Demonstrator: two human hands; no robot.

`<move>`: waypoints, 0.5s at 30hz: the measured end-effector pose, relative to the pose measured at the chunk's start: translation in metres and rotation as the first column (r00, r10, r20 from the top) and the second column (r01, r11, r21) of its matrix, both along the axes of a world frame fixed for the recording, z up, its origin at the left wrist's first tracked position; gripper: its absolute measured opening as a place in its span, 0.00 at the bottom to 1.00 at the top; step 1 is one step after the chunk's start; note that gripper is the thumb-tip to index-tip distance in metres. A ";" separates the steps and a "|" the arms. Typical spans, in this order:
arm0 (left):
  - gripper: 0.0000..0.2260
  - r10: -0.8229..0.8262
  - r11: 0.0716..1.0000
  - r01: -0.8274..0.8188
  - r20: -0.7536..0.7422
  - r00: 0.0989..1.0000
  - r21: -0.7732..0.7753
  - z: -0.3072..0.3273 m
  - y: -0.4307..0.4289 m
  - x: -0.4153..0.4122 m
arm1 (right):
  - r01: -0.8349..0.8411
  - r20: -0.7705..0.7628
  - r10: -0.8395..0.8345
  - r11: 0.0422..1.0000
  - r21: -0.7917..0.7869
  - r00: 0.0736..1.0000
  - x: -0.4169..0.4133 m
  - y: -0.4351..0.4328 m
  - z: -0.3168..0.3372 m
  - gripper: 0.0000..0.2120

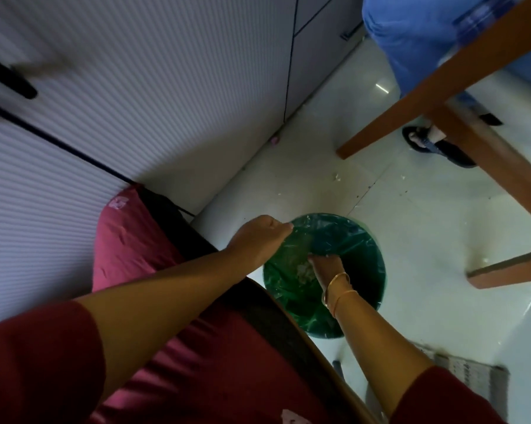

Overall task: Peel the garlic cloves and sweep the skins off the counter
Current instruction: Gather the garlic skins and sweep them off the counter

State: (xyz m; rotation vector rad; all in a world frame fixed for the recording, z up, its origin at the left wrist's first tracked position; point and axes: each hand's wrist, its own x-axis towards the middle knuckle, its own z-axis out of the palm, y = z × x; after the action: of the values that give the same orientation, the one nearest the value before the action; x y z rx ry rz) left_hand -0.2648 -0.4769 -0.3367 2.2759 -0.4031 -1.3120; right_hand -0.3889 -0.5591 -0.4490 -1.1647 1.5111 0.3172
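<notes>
A round green bin (365,304) stands on the pale tiled floor (426,228), lined with a green plastic bag (343,237). Inside it, on the near left side, lies a pale heap of garlic skins (302,272).

The left hand (259,237) is at the far left rim of the bin, fingers curled round the edge of the bag. The right hand (325,264) reaches down into the bin, just beside the heap of skins. Its fingertips are hidden low in the bag, so I cannot tell whether they are spread or pinching anything. Two gold bangles (337,290) sit on that wrist.

A few pale scraps (337,176) lie on the floor beyond the bin, near the foot of a wooden leg of the counter (411,96). Ribbed grey cupboard doors (135,71) fill the left side. A grey mat (469,371) lies on the floor to the right of the right arm.
</notes>
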 end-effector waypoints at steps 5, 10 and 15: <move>0.07 0.078 0.989 -0.058 0.146 0.986 -0.138 0.022 0.033 0.028 | -0.260 0.167 0.304 0.935 -0.242 0.938 0.043 0.015 0.039 0.16; 0.11 0.104 0.978 -0.018 0.412 0.905 -0.208 0.060 0.078 0.053 | -0.333 0.342 0.562 0.774 -0.538 0.753 0.090 0.049 0.095 0.08; 0.08 0.271 0.954 -0.139 0.569 0.777 -0.265 0.095 0.147 0.079 | -0.274 0.468 0.629 0.734 -0.622 0.621 0.135 0.091 0.144 0.07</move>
State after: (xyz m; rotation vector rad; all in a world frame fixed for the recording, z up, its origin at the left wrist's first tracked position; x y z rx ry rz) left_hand -0.1859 -0.3297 -0.2417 2.4248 -0.4538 -0.3813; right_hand -0.2538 -0.4679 -0.3047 -1.8629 0.6213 -0.1689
